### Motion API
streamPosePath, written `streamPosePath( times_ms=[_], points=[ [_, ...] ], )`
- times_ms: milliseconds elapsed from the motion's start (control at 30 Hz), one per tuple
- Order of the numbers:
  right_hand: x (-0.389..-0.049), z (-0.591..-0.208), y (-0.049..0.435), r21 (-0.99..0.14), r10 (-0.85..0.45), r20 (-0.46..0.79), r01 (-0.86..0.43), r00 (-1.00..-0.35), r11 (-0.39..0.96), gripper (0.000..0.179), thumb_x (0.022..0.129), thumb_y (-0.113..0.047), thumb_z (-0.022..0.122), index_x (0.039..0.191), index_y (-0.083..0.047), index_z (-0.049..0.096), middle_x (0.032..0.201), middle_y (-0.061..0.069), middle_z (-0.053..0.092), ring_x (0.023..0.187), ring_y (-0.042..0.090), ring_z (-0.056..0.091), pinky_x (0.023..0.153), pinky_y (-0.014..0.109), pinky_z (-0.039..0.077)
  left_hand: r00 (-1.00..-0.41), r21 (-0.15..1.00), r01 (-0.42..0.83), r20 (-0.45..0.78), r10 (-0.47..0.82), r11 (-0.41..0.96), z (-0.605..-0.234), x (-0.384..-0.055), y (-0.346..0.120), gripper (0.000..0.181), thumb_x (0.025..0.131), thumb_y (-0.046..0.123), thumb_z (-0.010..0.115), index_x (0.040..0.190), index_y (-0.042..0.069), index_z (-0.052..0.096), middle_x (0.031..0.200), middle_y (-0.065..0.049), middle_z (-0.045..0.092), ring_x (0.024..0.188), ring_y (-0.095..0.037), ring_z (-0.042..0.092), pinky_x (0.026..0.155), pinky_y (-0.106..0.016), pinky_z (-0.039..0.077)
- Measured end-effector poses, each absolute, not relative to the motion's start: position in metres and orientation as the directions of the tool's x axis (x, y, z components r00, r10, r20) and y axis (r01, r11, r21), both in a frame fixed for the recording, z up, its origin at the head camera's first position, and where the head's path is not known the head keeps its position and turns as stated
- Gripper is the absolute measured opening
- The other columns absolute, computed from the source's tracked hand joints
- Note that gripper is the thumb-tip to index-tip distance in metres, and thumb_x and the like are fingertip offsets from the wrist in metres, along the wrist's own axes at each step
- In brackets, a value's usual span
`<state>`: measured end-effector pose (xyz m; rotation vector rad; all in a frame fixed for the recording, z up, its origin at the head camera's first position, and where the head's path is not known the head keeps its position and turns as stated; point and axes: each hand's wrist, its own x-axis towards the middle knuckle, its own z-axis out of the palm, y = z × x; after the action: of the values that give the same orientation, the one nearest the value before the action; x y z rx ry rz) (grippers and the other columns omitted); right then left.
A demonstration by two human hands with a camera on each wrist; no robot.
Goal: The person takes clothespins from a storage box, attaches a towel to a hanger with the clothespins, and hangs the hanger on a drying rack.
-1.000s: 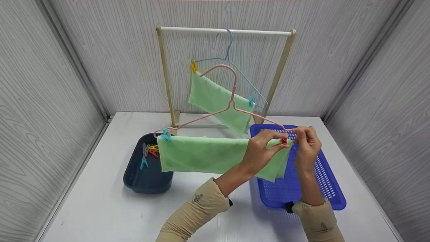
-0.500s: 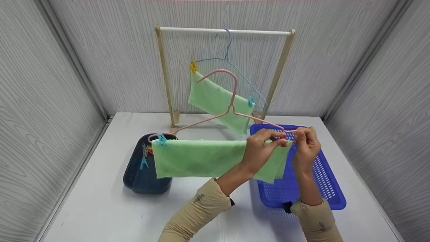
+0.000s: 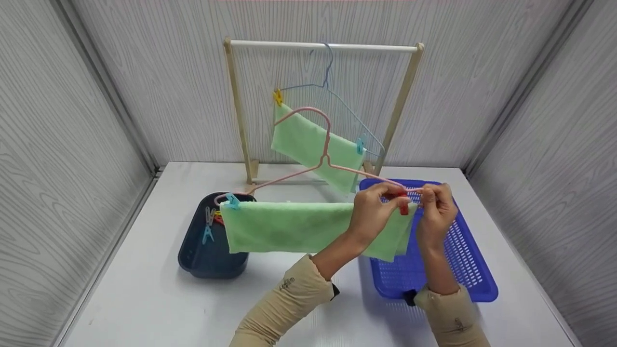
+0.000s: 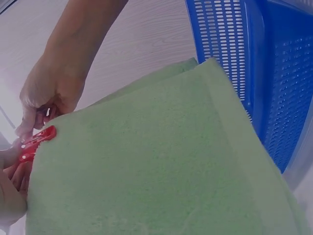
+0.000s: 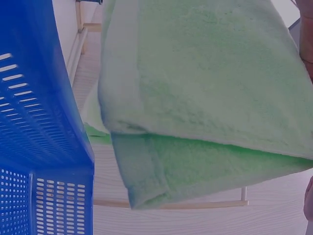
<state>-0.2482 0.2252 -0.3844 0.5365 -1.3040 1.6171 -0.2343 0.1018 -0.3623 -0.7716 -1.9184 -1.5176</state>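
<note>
A folded green towel [image 3: 294, 226] hangs along the bottom of a pink hanger [image 3: 324, 156]. A light-blue clothespin [image 3: 233, 201] fastens its left end. Near the towel's right corner, my left hand [image 3: 368, 212] pinches a red clothespin [image 3: 404, 205] between thumb and fingers. In the left wrist view the tip of the red clothespin [image 4: 36, 143] lies over the towel's top edge. My right hand [image 3: 436, 214] grips the hanger's right end just beside it. The right wrist view is mostly filled by the towel [image 5: 210, 73], which drapes in two layers; that hand barely shows there.
Behind stands a rack [image 3: 270, 44] with a blue hanger [image 3: 354, 113] holding another green towel [image 3: 308, 140], clipped by yellow and light-blue clothespins. A dark bin [image 3: 212, 267] with several clothespins stands at left. A blue basket [image 3: 475, 260] sits beneath my right hand.
The pink hanger and towel have sunk lower and shifted slightly left. The red clothespin now points more upright in my left hand. My right hand keeps its grip on the hanger's end.
</note>
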Motion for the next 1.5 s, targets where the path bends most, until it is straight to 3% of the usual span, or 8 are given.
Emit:
streamPosePath(
  times_ms=[433,733,867,1033,1133,1200,1367,1500],
  points=[
    [-0.248,-0.385,0.228,-0.535,0.378,0.796,-0.842,-0.473,0.073,0.033,0.088,-0.010,0.058,0.074,0.019,0.053,0.068,0.002,0.044,0.058,0.009,0.040,0.051,0.018,0.034,-0.733,0.659,0.673,0.655,0.185,0.336,-0.359,-0.233,0.095,0.034,0.080,0.025,0.070,0.107,0.004,0.068,0.099,-0.001,0.066,0.095,-0.006,0.057,0.080,-0.016,0.044],
    [-0.244,-0.383,0.239,-0.595,0.425,0.741,-0.802,-0.521,0.053,0.022,0.090,0.002,0.053,0.076,0.019,0.053,0.069,0.007,0.044,0.058,0.010,0.040,0.051,0.019,0.034,-0.506,0.472,0.838,0.860,0.065,0.274,-0.370,-0.225,0.051,0.024,0.083,0.013,0.069,0.103,0.000,0.068,0.099,-0.006,0.067,0.095,-0.014,0.059,0.083,-0.021,0.046],
    [-0.243,-0.381,0.245,-0.603,0.462,0.717,-0.797,-0.521,0.037,0.020,0.090,0.004,0.052,0.077,0.019,0.054,0.070,0.010,0.049,0.057,0.010,0.040,0.050,0.018,0.034,-0.368,0.392,0.885,0.919,-0.138,0.250,-0.372,-0.226,0.014,0.015,0.081,0.002,0.069,0.096,0.000,0.068,0.092,-0.006,0.067,0.086,-0.017,0.061,0.076,-0.027,0.049],
    [-0.243,-0.379,0.251,-0.632,0.517,0.663,-0.775,-0.542,-0.002,0.018,0.090,0.003,0.054,0.076,0.015,0.057,0.070,0.014,0.050,0.055,0.010,0.040,0.049,0.018,0.033,-0.287,0.415,0.888,0.838,-0.465,0.198,-0.367,-0.233,-0.042,0.009,0.083,-0.006,0.060,0.090,-0.007,0.064,0.087,-0.011,0.066,0.082,-0.022,0.061,0.076,-0.031,0.049],
    [-0.245,-0.378,0.253,-0.646,0.543,0.635,-0.763,-0.549,-0.015,0.018,0.089,0.003,0.055,0.075,0.013,0.058,0.071,0.014,0.052,0.054,0.010,0.040,0.049,0.018,0.033,-0.327,0.506,0.849,0.729,-0.601,0.153,-0.367,-0.244,-0.073,0.011,0.086,-0.007,0.056,0.095,-0.011,0.061,0.090,-0.015,0.064,0.087,-0.023,0.059,0.080,-0.033,0.047],
    [-0.245,-0.379,0.254,-0.655,0.554,0.623,-0.755,-0.553,-0.017,0.019,0.090,0.002,0.055,0.075,0.013,0.058,0.070,0.013,0.053,0.054,0.011,0.040,0.049,0.019,0.033,-0.413,0.613,0.780,0.655,-0.633,0.126,-0.371,-0.254,-0.089,0.015,0.089,-0.003,0.056,0.101,-0.011,0.060,0.096,-0.015,0.063,0.092,-0.022,0.057,0.084,-0.033,0.046],
    [-0.244,-0.381,0.254,-0.665,0.556,0.626,-0.747,-0.546,0.016,0.021,0.091,0.000,0.053,0.077,0.016,0.057,0.071,0.008,0.052,0.055,0.011,0.039,0.049,0.020,0.031,-0.679,0.839,0.539,0.487,-0.550,0.078,-0.393,-0.277,-0.109,0.027,0.091,0.015,0.058,0.111,-0.004,0.062,0.104,-0.012,0.063,0.097,-0.017,0.056,0.088,-0.029,0.044],
    [-0.243,-0.382,0.251,-0.668,0.555,0.630,-0.743,-0.543,0.032,0.020,0.091,0.001,0.053,0.078,0.016,0.057,0.074,0.008,0.053,0.055,0.010,0.040,0.049,0.019,0.032,-0.756,0.872,0.486,0.389,-0.526,-0.053,-0.411,-0.289,-0.109,0.031,0.090,0.018,0.061,0.110,-0.005,0.064,0.104,-0.013,0.064,0.098,-0.019,0.058,0.088,-0.029,0.045]
  ],
)
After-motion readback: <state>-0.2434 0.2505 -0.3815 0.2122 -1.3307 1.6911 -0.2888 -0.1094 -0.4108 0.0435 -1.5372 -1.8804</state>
